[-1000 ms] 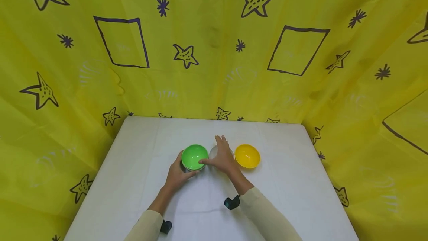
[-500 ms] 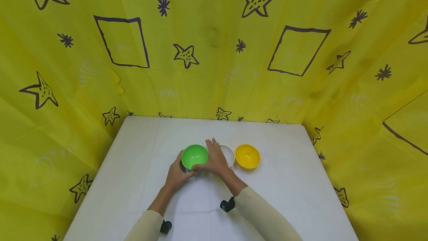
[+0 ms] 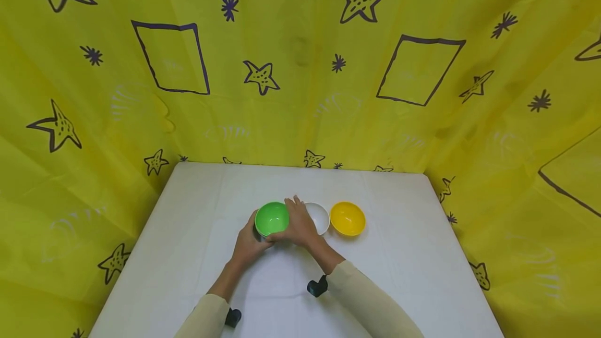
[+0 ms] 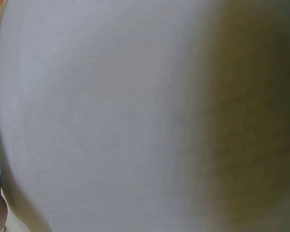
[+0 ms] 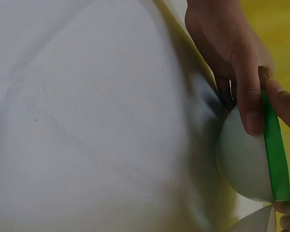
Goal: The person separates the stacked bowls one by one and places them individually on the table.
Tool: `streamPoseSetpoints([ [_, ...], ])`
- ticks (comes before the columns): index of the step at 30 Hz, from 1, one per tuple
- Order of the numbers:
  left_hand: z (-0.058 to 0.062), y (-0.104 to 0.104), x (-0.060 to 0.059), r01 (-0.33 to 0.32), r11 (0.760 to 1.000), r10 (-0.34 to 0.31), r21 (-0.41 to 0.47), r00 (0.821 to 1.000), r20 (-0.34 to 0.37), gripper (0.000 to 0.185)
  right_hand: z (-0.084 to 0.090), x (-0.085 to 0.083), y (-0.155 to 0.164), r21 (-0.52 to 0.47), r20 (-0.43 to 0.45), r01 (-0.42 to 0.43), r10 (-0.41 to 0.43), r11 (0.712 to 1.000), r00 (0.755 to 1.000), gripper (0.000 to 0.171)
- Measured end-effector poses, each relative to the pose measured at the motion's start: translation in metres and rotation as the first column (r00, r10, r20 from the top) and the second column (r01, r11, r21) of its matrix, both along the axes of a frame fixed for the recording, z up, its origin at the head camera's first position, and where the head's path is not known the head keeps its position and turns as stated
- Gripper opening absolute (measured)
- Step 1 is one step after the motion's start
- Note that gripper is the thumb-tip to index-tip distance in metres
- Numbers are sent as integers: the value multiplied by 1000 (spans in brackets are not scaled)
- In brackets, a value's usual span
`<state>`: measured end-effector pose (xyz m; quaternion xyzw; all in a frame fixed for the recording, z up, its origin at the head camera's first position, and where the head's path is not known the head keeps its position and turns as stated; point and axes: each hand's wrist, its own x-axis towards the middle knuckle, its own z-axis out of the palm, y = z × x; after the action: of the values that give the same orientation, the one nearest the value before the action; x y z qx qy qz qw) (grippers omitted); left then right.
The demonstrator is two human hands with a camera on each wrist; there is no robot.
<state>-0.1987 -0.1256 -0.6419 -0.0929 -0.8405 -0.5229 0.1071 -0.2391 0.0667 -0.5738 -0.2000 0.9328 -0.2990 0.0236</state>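
Observation:
A green bowl [image 3: 271, 218] sits nested in a white bowl [image 5: 241, 154], whose outer wall shows below the green rim in the right wrist view. My left hand [image 3: 248, 244] grips this stack from the left, its thumb pressed on the white wall. From the right, my right hand [image 3: 300, 227] pinches the green bowl's rim, thumb on the near side and fingers on the far side. Just right of that hand stands a second white bowl [image 3: 321, 218], partly covered by it. The left wrist view holds mostly blurred white cloth.
A yellow bowl [image 3: 348, 218] stands right beside the second white bowl. White cloth covers the table [image 3: 399, 254]. Yellow curtains [image 3: 291, 119] with drawn stars enclose its back and sides.
My right hand has moved left from over the second white bowl to the green bowl, and its thumb and fingers have closed on the rim. My left hand has stayed in place.

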Motion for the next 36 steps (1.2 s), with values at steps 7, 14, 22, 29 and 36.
streamPoseSetpoints([
  [7,-2,0,-1,5,1000,-5,0,1000,-23,95,-2,-1,-3,38,3,-9,9,999,1000,123],
  [14,-1,0,-2,0,1000,0,-1,1000,-8,96,-2,-3,-3,41,-14,-21,22,999,1000,118],
  [22,-2,1,-2,-15,1000,15,-6,1000,-4,97,4,-1,-5,37,2,-7,7,999,1000,111],
  [29,-4,0,-1,-6,1000,6,-7,1000,22,96,0,0,-6,69,0,-1,1,998,1000,110],
  [36,-6,-1,-1,-6,1000,6,-10,1000,-12,95,-3,-1,-5,28,-15,-27,28,999,999,96],
])
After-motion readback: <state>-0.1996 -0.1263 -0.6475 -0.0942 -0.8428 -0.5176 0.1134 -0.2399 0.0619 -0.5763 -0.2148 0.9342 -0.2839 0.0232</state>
